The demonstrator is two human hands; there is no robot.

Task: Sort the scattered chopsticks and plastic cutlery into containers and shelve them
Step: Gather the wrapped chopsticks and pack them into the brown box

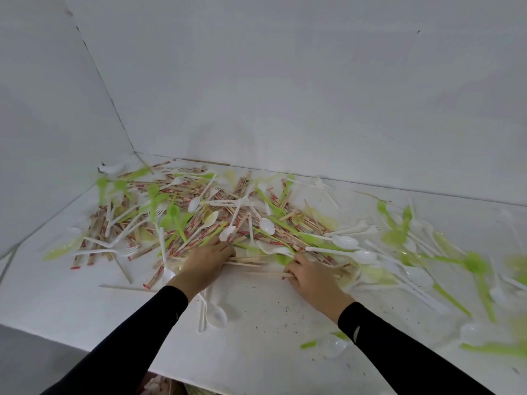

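Chopsticks (262, 273), bare wooden ones, sit pinched in the curled fingers (288, 274) of the right hand (312, 279) at centre frame. The left hand (204, 262) presses fairly straight fingers onto the heap (228, 218) beside it. Spoons (265, 225) and wrapped pairs tangle there, so pulling could drag cutlery off the table (256, 323).

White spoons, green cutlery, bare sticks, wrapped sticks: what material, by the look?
White spoons: glossy moulded plastic, by the sheen. Green cutlery: likewise plastic, slightly translucent. Bare sticks: pale matt wood or bamboo, can't tell which. Wrapped sticks: likely paper sleeves, red print.
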